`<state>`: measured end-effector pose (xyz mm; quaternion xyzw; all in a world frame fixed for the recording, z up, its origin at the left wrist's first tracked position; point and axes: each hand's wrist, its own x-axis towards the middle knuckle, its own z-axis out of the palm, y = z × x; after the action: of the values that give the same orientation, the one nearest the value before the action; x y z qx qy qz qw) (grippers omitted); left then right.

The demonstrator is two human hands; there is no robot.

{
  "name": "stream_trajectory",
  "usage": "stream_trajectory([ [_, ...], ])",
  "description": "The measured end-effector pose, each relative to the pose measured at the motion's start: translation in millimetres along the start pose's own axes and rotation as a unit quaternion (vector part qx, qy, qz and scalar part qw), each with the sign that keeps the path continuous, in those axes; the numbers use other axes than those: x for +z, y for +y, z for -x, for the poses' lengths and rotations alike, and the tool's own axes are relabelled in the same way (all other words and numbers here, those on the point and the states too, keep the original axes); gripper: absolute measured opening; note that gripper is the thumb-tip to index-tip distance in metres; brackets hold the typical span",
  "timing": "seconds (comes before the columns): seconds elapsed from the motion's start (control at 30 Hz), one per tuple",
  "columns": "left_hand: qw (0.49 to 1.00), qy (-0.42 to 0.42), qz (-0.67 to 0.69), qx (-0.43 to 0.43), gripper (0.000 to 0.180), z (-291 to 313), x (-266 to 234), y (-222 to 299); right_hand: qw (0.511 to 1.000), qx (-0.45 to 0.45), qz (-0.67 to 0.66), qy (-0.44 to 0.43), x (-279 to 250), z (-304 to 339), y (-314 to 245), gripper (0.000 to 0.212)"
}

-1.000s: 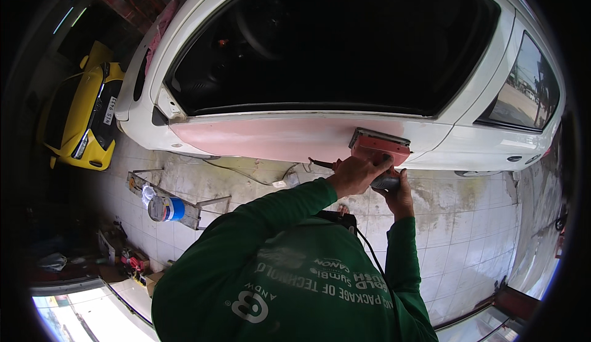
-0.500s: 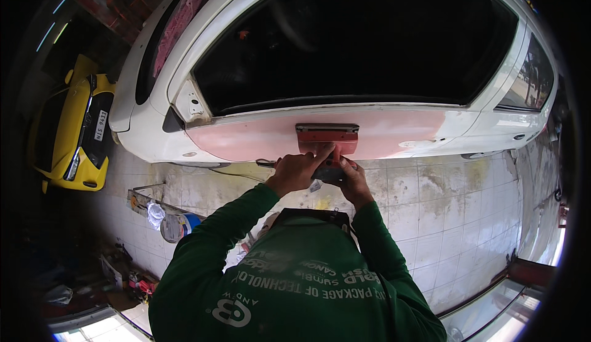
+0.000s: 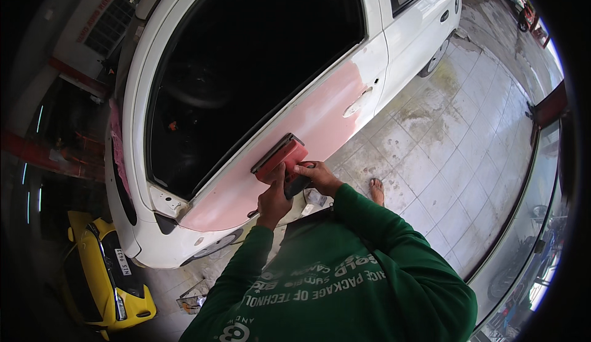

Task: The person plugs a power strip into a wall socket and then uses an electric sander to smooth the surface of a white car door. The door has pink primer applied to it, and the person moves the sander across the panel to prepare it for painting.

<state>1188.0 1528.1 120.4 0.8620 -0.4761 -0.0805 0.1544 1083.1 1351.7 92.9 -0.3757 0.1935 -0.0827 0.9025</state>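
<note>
Both my hands are closed on a red power sander [image 3: 287, 157] with a dark grip and a dark pad. Its pad faces the pink-coated patch [image 3: 329, 108] on the white car's [image 3: 377, 56] front door, just below the dark window; whether it touches all along cannot be seen. My left hand [image 3: 274, 203] holds the sander's near left side, thumb up against the red housing. Around the grip on the right, my right hand [image 3: 320, 177] has its fingers wrapped. The underside of the sander is hidden.
A yellow car [image 3: 101, 280] stands at the lower left. Pale floor tiles [image 3: 458, 151] with stains stretch to the right, where a bare foot [image 3: 377, 192] shows beside my right arm. Glass panels [image 3: 523, 219] line the right side. A door handle recess [image 3: 358, 103] is at the patch's right end.
My view has turned, so the car now slants up to the right and more floor shows on that side. The sander stays in both hands, tilted along with the door.
</note>
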Motion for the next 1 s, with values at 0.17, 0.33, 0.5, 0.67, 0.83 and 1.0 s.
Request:
stream_trajectory([
  [0.17,0.999,0.010,0.032,0.034,0.110,-65.6,24.2,82.6,0.984,-0.081,-0.153,0.044,-65.0,15.3,-32.6,0.052],
  [0.33,0.995,0.031,0.036,0.089,0.110,-131.9,61.3,153.0,0.975,-0.131,-0.142,0.106,-131.0,10.6,-82.3,0.048],
  [0.5,0.996,-0.057,0.019,0.064,0.115,-194.7,71.4,209.9,0.972,-0.158,-0.145,0.092,-188.9,6.6,-146.2,0.036],
  [0.67,0.996,-0.019,0.013,0.091,0.113,-227.0,74.4,241.5,0.964,-0.120,-0.237,0.028,-236.6,-0.7,-173.3,0.039],
  [0.83,0.997,-0.019,-0.047,0.056,0.107,-186.9,66.6,210.1,0.984,-0.050,-0.168,0.001,-233.2,-3.8,-129.5,0.066],
  [1.0,0.999,0.025,-0.008,0.047,0.098,-114.7,59.9,133.9,0.989,-0.001,-0.126,-0.075,-158.3,-1.4,-70.9,0.104],
])
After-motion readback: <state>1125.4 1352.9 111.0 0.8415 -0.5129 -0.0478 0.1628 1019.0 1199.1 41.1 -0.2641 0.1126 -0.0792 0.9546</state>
